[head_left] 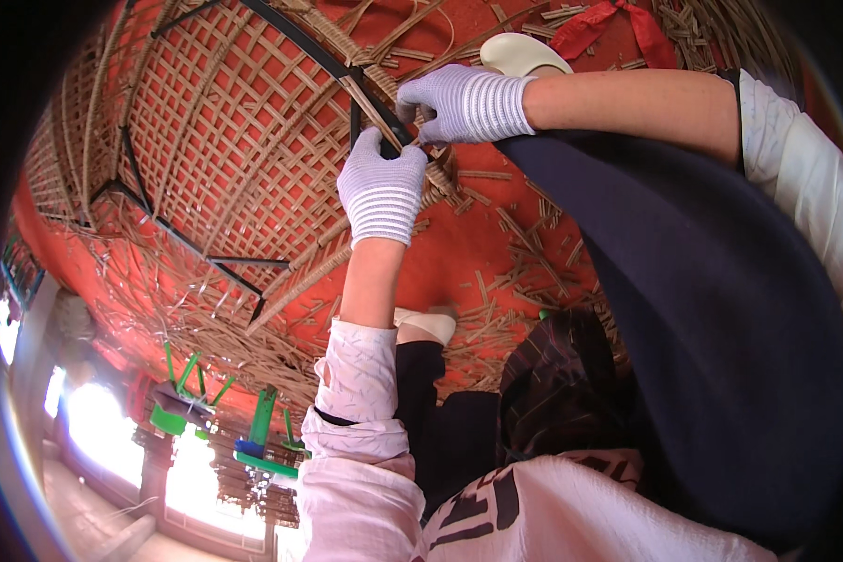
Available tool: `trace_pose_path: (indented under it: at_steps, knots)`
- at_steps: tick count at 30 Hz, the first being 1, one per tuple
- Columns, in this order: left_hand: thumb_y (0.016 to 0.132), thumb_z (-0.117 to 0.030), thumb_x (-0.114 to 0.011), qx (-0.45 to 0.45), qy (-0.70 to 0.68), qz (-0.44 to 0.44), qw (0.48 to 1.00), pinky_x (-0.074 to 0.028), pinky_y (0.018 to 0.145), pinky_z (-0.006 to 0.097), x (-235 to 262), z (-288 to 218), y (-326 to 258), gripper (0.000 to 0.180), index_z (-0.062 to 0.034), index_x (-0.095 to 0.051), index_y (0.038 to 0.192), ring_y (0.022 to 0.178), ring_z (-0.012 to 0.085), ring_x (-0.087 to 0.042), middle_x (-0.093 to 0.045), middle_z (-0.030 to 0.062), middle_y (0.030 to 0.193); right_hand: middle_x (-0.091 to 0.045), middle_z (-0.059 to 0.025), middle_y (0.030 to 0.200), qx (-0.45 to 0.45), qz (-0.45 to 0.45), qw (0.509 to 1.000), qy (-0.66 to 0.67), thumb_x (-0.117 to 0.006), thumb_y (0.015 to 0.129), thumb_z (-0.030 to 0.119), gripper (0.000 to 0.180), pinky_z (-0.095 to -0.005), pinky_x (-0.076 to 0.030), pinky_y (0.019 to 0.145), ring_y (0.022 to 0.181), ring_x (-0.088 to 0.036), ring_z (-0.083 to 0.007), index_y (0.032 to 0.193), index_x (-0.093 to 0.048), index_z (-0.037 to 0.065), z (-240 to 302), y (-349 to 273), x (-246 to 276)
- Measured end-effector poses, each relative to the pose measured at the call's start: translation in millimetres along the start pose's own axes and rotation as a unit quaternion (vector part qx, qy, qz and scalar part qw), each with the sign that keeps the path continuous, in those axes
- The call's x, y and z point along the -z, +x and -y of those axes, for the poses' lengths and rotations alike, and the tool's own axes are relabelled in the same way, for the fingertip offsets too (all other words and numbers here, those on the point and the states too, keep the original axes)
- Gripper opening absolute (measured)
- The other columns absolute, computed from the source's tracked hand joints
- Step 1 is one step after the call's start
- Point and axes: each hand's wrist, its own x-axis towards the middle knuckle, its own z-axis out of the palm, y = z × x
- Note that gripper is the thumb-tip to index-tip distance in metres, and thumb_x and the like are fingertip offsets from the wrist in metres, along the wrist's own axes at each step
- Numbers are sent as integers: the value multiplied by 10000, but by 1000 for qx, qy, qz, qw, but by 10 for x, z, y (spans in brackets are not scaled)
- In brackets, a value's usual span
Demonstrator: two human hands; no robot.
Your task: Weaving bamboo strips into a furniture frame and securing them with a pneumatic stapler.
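In purple-white knit gloves, both my hands meet at the edge of a large woven cane piece (pixel 197 140) with a black bar frame (pixel 300 37). My left hand (pixel 381 187) pinches the lower end of a pale split-cane strip (pixel 369 105), which slants along a black bar. My right hand (pixel 445 105) is just to its right, fingers curled in toward the same bar and the strip's end. Whatever lies between the right fingertips is hidden. Thick wrapped cane runs round the frame's edge beside both hands.
Cut cane scraps (pixel 534 244) litter the red floor covering (pixel 459 272). A red cloth (pixel 618 33) and a cane bundle (pixel 749 28) lie at the far right. Dark blue fabric (pixel 702 309) drapes over my lap. Green stools (pixel 262 421) stand at the lower left.
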Motion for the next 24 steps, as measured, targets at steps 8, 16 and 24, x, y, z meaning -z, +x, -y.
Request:
trace_pose_path:
  at_steps: [8,16,24]
  knots:
    - [756,-229,-669,-7,-48,-27,998,-531,730,387,-75,91,-31,288,-38,-678,972,757,336,-678,-676,189,780,-685,-68,689,6,51,998,21,-627,889,150,130,-317,-530,596,600,-664,-165,881,-666,26,-190,-59,153]
    - [786,-197,-646,-22,-49,-19,998,-534,723,383,-83,118,-64,277,-38,-684,1009,739,315,-681,-688,181,816,-689,-82,688,27,24,999,16,-630,871,153,131,-325,-536,627,595,-668,-173,852,-672,30,-206,-86,113]
    - [785,-186,-634,-9,-73,-28,997,-529,709,382,-112,123,-62,266,-34,-685,996,710,314,-670,-683,177,795,-709,-123,816,-18,41,999,22,-659,826,271,218,-401,-529,766,779,-685,-281,873,-724,69,-177,-85,133]
